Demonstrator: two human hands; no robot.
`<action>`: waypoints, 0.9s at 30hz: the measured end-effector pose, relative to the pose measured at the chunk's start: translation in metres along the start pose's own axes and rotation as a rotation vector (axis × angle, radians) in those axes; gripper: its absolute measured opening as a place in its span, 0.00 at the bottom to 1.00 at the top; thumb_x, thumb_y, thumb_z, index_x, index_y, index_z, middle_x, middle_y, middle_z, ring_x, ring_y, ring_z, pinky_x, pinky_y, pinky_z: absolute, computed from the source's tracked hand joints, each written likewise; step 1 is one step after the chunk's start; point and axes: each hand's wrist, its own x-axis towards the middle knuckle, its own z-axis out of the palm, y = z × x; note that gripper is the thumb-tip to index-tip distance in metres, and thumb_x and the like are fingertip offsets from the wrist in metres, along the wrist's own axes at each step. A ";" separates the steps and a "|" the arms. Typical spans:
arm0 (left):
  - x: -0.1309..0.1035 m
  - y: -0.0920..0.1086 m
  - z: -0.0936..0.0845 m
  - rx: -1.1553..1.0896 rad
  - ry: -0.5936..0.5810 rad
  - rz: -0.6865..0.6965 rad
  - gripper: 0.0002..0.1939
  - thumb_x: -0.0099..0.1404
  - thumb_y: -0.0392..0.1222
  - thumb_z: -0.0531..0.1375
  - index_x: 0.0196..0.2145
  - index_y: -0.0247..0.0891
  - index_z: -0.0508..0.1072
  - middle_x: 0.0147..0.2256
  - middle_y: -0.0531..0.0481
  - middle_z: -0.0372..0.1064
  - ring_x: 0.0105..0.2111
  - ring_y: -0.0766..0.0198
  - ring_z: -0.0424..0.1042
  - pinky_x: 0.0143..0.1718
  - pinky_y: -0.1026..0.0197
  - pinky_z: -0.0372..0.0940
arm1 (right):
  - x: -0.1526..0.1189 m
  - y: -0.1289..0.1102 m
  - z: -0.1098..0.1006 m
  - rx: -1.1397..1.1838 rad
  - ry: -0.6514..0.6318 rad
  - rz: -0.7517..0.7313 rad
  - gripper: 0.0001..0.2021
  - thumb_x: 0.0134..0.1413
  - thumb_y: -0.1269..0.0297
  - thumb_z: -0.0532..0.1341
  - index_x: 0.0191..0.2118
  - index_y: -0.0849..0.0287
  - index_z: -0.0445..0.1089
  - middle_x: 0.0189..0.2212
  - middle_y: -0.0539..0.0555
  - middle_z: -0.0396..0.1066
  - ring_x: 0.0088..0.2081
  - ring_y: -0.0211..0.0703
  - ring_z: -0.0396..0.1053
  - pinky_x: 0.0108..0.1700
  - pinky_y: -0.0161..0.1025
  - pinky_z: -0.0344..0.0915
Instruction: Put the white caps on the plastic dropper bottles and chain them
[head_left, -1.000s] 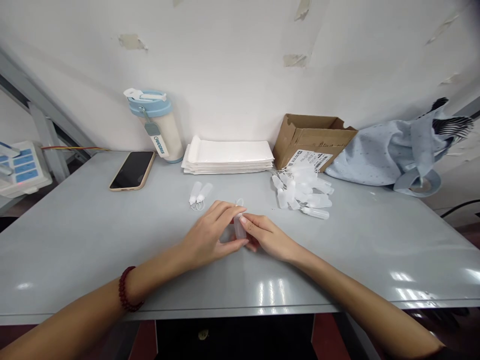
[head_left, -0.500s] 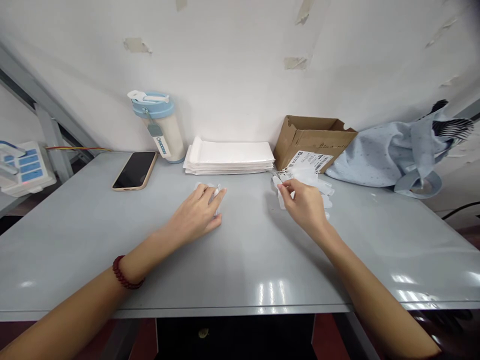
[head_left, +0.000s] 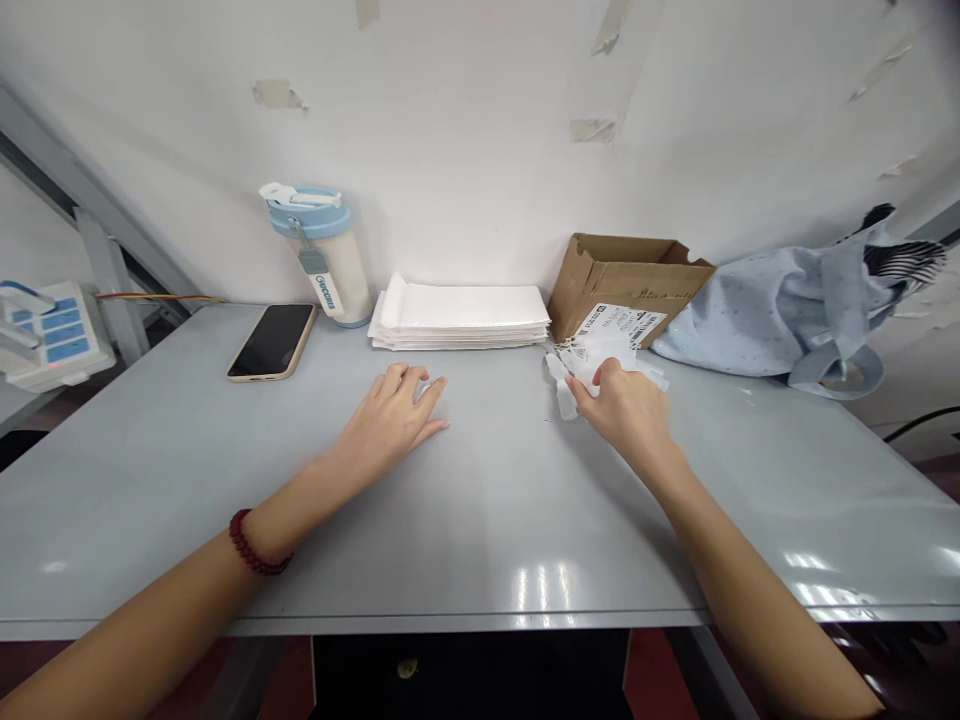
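Note:
My left hand is over the grey table, left of centre, with fingers bent and apart; a small translucent piece shows behind its fingertips. My right hand is at a pile of translucent white plastic pieces, thumb and forefinger near them. Whether it grips one is hidden. Behind the hands lies a stack of white envelopes. A brown cardboard box with a printed label stands behind the pile.
A phone lies at the left, beside a blue-lidded bottle. At the far left is a white device with blue keys. A light blue cloth bag rests at the back right, with a roll of tape by it.
My right hand has shifted slightly right over the plastic pieces. The small piece between my left fingers and thumb no longer shows there, and that thumb has risen slightly.

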 end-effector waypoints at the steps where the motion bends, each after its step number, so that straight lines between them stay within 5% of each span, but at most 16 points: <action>1: 0.000 -0.001 0.000 0.000 0.001 -0.007 0.23 0.65 0.48 0.56 0.52 0.29 0.67 0.46 0.33 0.65 0.43 0.47 0.61 0.41 0.52 0.61 | 0.000 0.000 0.000 -0.002 -0.006 0.003 0.19 0.58 0.52 0.53 0.37 0.66 0.67 0.29 0.63 0.73 0.33 0.56 0.72 0.25 0.37 0.49; 13: 0.002 -0.003 -0.002 -0.018 0.055 -0.063 0.14 0.65 0.40 0.55 0.44 0.26 0.71 0.36 0.37 0.67 0.37 0.50 0.61 0.37 0.54 0.62 | 0.002 0.002 0.001 0.131 0.045 0.058 0.15 0.51 0.60 0.53 0.17 0.60 0.64 0.17 0.56 0.65 0.22 0.43 0.63 0.23 0.38 0.44; 21: 0.001 -0.002 0.006 -0.069 0.078 -0.178 0.10 0.65 0.39 0.52 0.34 0.30 0.70 0.31 0.38 0.69 0.35 0.49 0.65 0.32 0.53 0.62 | -0.009 -0.006 -0.007 0.606 0.130 0.015 0.12 0.46 0.58 0.57 0.19 0.57 0.58 0.13 0.48 0.60 0.20 0.39 0.58 0.24 0.36 0.52; 27: 0.002 -0.002 0.007 -0.140 0.085 -0.249 0.09 0.64 0.41 0.52 0.35 0.33 0.68 0.31 0.40 0.70 0.35 0.50 0.65 0.33 0.53 0.61 | -0.022 -0.014 -0.010 0.962 0.050 -0.106 0.11 0.48 0.61 0.57 0.20 0.58 0.59 0.13 0.45 0.57 0.17 0.33 0.53 0.22 0.34 0.51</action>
